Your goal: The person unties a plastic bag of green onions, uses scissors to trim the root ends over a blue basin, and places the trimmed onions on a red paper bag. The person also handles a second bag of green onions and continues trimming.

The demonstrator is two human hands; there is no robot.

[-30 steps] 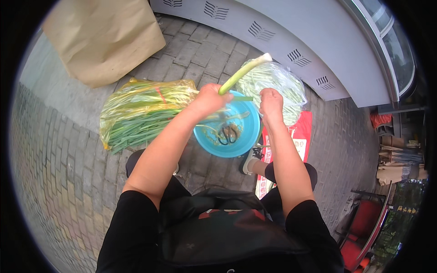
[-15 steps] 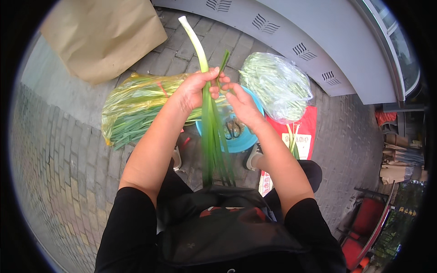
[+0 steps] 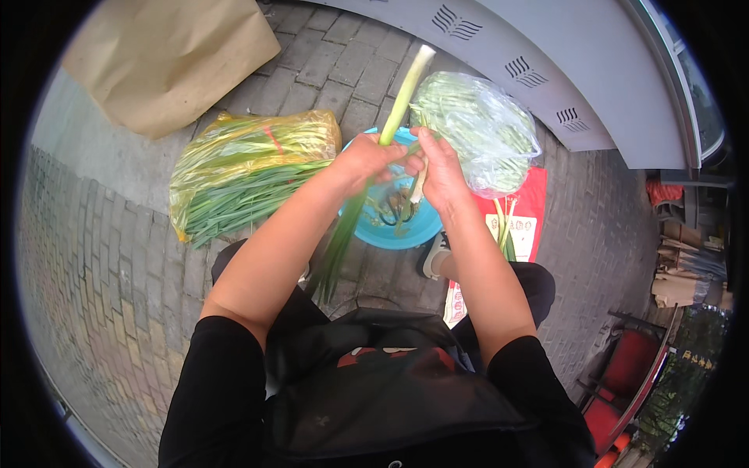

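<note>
My left hand [image 3: 365, 164] is closed round a long green onion [image 3: 403, 95]. Its white root end tilts up and to the right, and the blurred green leaves hang toward my lap. Close beside it, my right hand [image 3: 441, 170] pinches a pale, limp outer leaf [image 3: 419, 187] that dangles downward. Both hands are over a light blue basin [image 3: 398, 239]. In the basin lie dark-handled scissors [image 3: 390, 212] and some scraps, partly hidden by the hands.
Left of the basin lies a bundle of green onions [image 3: 250, 191] in yellow plastic. A clear bag of green beans [image 3: 480, 136] sits to the right, beside a red printed bag [image 3: 532, 204] with a few onions on it. Brown paper [image 3: 172, 62] and a grey cabinet [image 3: 538, 70] stand beyond.
The onion's white end has swung to the right, and its leaves have swung left. My right hand has turned, and a pale leaf now hangs from it.
</note>
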